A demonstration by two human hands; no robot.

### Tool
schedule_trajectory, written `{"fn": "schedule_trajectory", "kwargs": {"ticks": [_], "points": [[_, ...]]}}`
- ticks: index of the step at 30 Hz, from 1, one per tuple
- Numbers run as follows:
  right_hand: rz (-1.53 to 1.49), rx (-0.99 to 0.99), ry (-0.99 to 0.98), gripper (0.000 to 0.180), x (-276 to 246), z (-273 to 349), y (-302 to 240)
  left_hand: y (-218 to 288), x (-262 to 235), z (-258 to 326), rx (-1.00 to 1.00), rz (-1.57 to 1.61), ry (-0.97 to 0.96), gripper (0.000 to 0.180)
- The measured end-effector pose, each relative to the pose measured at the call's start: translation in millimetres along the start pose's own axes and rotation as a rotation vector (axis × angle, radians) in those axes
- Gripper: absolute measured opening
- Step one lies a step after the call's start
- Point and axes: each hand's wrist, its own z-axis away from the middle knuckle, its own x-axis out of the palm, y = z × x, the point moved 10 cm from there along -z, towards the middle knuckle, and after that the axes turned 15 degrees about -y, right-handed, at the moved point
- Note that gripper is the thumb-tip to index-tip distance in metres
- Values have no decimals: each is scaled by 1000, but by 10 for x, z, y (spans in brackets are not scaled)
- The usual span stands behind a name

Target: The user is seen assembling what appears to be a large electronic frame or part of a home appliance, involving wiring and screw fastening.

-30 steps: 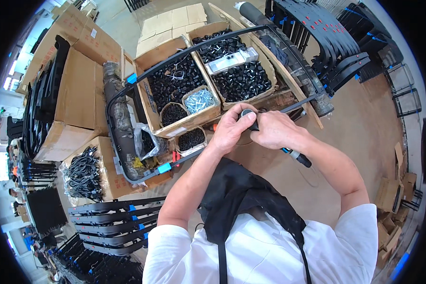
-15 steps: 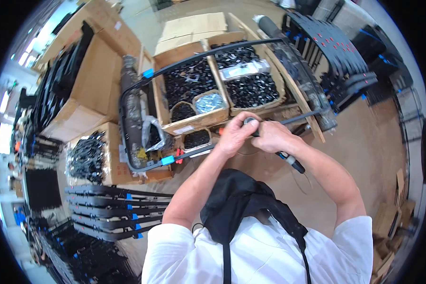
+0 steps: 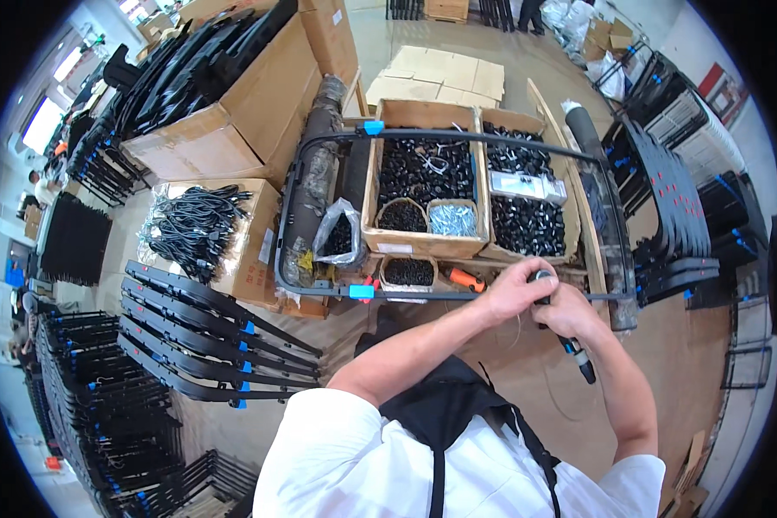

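We seem to be fastening the black tube frame (image 3: 457, 138) at its near rail, just before the parts crates (image 3: 423, 246). Our left hand (image 3: 514, 292) wraps the joint, fingers closed; our right hand (image 3: 565, 315) grips the power screwdriver (image 3: 576, 352). Next we likely need it square on the joint.

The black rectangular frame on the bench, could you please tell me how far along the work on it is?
The black rectangular metal frame already carries blue clips on its far and near bars. In hand: the left hand and right hand meet at its near right bar, the right gripping a black power screwdriver. What remains on this frame cannot be told; cardboard boxes of black small parts sit full beneath it.
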Motion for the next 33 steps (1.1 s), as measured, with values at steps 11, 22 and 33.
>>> {"fn": "schedule_trajectory", "kwargs": {"ticks": [11, 22, 33], "points": [[193, -235, 311, 68, -612, -647, -1649, 1398, -1872, 705, 100, -534, 654, 40], [484, -545, 287, 84, 323, -3136, -2911, 725, -4473, 1855, -572, -589, 1018, 74], [432, -446, 229, 76, 192, -3621, -2988, 696, -4929, 1677, -541, -568, 972, 72]]}}
